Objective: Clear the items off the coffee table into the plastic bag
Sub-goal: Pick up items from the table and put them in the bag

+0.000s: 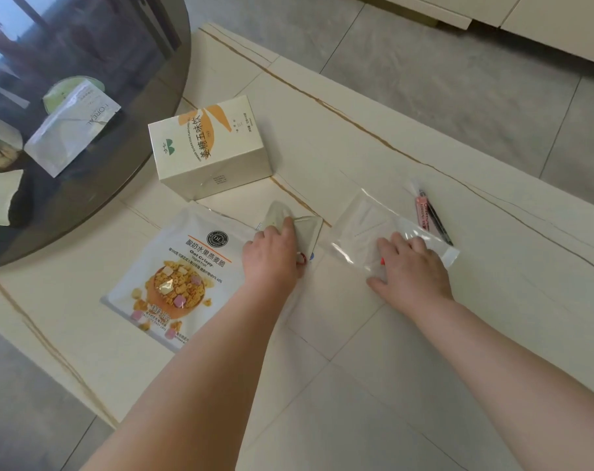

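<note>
Plastic bag [387, 229], clear and flat on the cream surface [373, 385], looks empty, with the right hand [412, 266] pressing on it, fingers straight. Left of the bag, the left hand [271, 256] grips a small pale pouch [299, 220] overlapping an oat cereal packet [176, 277]. Right of the bag lie pens [429, 210]; a box [210, 144] stands beyond.

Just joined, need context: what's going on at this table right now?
A person is clearing a coffee table. The right hand lies flat on a clear plastic bag, which is still lying flat. The left hand grips a small pale packet beside an oat crisp pouch. A box and a pen wait on the table.
</note>
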Action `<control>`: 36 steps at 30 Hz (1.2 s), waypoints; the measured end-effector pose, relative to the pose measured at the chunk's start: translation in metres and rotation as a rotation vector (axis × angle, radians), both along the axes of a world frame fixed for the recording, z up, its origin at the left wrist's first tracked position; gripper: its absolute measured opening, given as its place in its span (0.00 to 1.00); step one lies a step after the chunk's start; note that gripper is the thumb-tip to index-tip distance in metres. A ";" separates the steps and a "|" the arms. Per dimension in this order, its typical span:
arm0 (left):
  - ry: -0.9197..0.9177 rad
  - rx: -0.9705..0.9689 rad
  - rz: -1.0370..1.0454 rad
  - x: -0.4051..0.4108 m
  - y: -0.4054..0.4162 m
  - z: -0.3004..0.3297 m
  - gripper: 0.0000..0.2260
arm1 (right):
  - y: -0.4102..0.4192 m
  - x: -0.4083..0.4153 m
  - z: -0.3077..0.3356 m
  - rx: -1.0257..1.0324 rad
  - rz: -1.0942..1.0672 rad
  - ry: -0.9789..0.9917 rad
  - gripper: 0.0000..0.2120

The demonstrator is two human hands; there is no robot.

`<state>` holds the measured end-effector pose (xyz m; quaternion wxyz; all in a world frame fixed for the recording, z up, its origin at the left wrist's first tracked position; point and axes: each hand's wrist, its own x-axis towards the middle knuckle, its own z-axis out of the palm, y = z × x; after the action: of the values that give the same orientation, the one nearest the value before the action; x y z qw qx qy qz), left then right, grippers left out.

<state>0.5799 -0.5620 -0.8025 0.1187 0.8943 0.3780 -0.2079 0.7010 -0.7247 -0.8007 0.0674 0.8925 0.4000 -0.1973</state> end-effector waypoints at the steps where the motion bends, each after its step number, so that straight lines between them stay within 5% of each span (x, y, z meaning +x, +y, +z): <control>1: -0.010 0.009 -0.002 -0.001 0.000 0.001 0.32 | -0.001 -0.001 0.001 0.029 0.012 -0.012 0.16; 3: -0.051 0.025 -0.003 -0.005 -0.001 0.001 0.26 | -0.001 -0.003 0.001 0.062 0.010 0.001 0.11; 6: -0.113 0.028 0.028 -0.012 -0.007 0.000 0.22 | -0.001 -0.008 0.001 0.035 -0.011 0.056 0.16; 13: -0.135 -0.009 0.037 -0.020 -0.029 -0.004 0.33 | -0.002 -0.014 0.000 0.084 -0.121 0.050 0.23; 21: -0.283 -0.165 0.206 -0.030 -0.037 -0.004 0.28 | -0.007 -0.012 -0.001 0.080 -0.259 0.094 0.24; 26: -0.244 -0.150 0.293 -0.028 -0.047 -0.001 0.39 | -0.011 -0.014 0.002 0.041 -0.310 0.028 0.40; 31: -0.258 -0.191 0.520 -0.025 -0.053 0.000 0.29 | -0.025 -0.020 0.008 0.084 -0.249 0.027 0.11; 36: -0.281 -0.272 0.715 -0.029 -0.055 -0.001 0.24 | -0.031 -0.018 0.014 0.264 -0.439 0.307 0.07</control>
<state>0.5506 -0.6167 -0.8032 0.3512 0.7025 0.6141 -0.0776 0.6830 -0.7559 -0.7870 -0.1549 0.9184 0.2250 -0.2861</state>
